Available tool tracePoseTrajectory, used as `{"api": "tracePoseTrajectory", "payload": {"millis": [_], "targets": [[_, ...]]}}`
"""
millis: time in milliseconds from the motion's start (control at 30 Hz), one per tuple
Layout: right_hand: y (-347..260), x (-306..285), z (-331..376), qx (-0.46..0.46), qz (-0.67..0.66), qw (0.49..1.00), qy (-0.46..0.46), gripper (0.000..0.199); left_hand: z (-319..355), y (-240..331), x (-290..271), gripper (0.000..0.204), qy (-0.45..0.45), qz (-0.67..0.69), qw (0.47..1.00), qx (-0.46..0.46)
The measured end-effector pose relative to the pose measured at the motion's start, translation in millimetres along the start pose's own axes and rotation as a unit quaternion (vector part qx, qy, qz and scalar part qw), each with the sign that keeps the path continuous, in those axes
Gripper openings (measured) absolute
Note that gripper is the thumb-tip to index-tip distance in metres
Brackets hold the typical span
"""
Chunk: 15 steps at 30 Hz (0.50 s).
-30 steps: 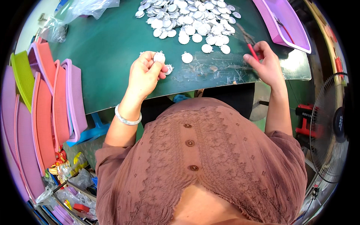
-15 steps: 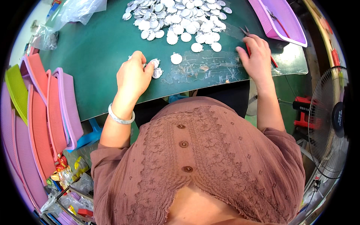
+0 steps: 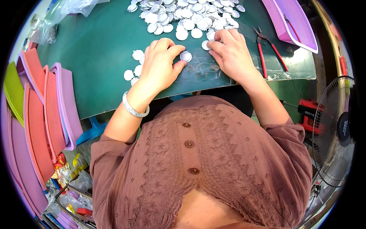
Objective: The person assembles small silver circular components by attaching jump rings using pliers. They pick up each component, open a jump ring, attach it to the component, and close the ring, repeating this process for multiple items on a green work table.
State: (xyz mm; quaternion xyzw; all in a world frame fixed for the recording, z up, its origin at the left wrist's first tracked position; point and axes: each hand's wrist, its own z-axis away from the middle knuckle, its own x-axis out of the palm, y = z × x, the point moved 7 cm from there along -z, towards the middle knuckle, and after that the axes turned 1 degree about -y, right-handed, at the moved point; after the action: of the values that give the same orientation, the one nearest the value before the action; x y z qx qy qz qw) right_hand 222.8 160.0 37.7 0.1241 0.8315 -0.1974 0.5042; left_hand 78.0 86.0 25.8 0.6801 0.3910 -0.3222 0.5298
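My left hand (image 3: 160, 65), with a pale bangle (image 3: 134, 107) on its wrist, has its thumb and forefinger closed about a round silver medallion (image 3: 185, 56) at the table's near side. Beside and partly under that hand lie several more medallions (image 3: 129, 74) in a loose group. My right hand (image 3: 233, 55) reaches to the near edge of the big heap of medallions (image 3: 187, 13). Its curled fingertips are on one medallion (image 3: 206, 45); the thumb sits just below. Red-handled pliers (image 3: 260, 44) lie to the right with their handles spread, touched by neither hand.
A purple plastic basket (image 3: 280, 26) stands at the right with another red-handled tool in it. Stacked coloured baskets (image 3: 38, 126) are at the left. Clear plastic bags (image 3: 44, 30) lie at the far left of the green table (image 3: 95, 68); a fan (image 3: 331, 129) stands right.
My right hand has left the pliers on the table and moved left to a medallion by the heap. The left hand has shifted right and forward to a single medallion.
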Motion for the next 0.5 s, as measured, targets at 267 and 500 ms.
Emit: {"api": "tracePoseTrajectory", "payload": {"millis": [267,500], "targets": [[-6.2,16.2,-2.7,-0.031,-0.097,0.994,-0.046,0.021,9.4,-15.2,-9.3,0.032,0.012,-0.012,0.999,-0.028],[-11.0,9.2,-4.3,-0.035,-0.181,0.983,0.018,0.019,25.6,-26.5,-16.0,0.043,0.046,-0.057,0.997,-0.031]]}}
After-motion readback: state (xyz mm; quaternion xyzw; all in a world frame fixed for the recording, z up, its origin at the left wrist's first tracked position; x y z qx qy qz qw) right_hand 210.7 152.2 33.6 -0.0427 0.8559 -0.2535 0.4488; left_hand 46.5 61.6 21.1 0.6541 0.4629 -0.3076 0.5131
